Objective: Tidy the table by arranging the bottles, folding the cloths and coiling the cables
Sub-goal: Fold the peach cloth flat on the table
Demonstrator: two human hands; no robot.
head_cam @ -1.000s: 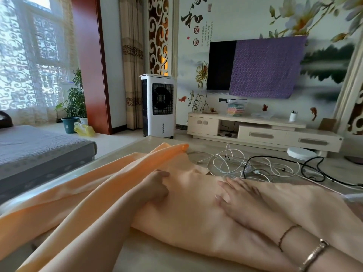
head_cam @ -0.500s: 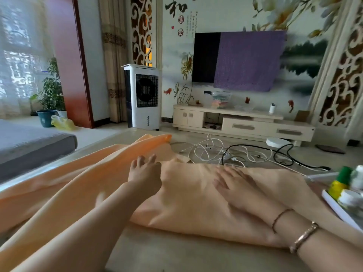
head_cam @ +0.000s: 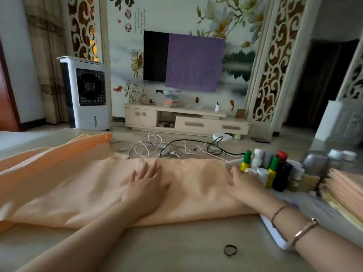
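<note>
While we flatten the peach cloth [head_cam: 82,185] across the worktop [head_cam: 176,242], we should press outward from the middle so the fold lies square. Our left hand [head_cam: 146,185] lies flat on it, fingers spread, gripping nothing. Our right hand [head_cam: 243,185] rests flat at the cloth's right end, just beside the bottles [head_cam: 269,169]. Behind lie the tangled cables [head_cam: 167,149].
</note>
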